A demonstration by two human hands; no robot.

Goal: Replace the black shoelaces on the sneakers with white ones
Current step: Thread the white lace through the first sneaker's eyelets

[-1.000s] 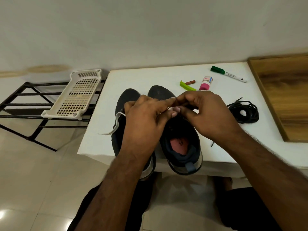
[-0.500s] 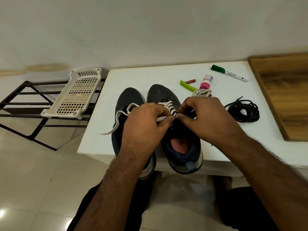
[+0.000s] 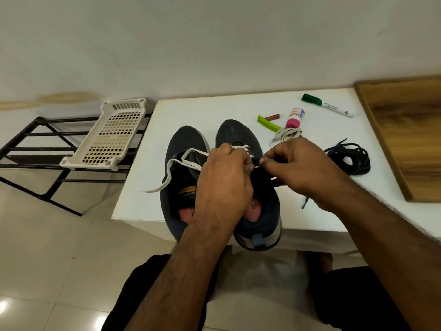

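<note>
Two dark sneakers stand side by side on the white table (image 3: 238, 108), toes away from me. The left sneaker (image 3: 183, 149) has a white lace (image 3: 171, 163) trailing off its left side. On the right sneaker (image 3: 238, 137) white lacing (image 3: 241, 148) crosses the front eyelets. My left hand (image 3: 224, 177) and my right hand (image 3: 300, 168) meet over its tongue, each pinching the white lace with curled fingers. A loose white lace (image 3: 286, 134) lies bunched behind my right hand. The removed black laces (image 3: 350, 158) lie coiled at the right.
Behind the shoes lie a green clip (image 3: 268, 123), a small brown stick (image 3: 272, 116), a pink-capped bottle (image 3: 294, 119) and a green marker (image 3: 327, 107). A wooden board (image 3: 405, 137) covers the table's right side. A white plastic basket (image 3: 112, 137) rests on a black rack (image 3: 35, 149) at the left.
Both hands have drawn back toward me along the right sneaker, uncovering the white lacing at its front and the loose white lace behind them.
</note>
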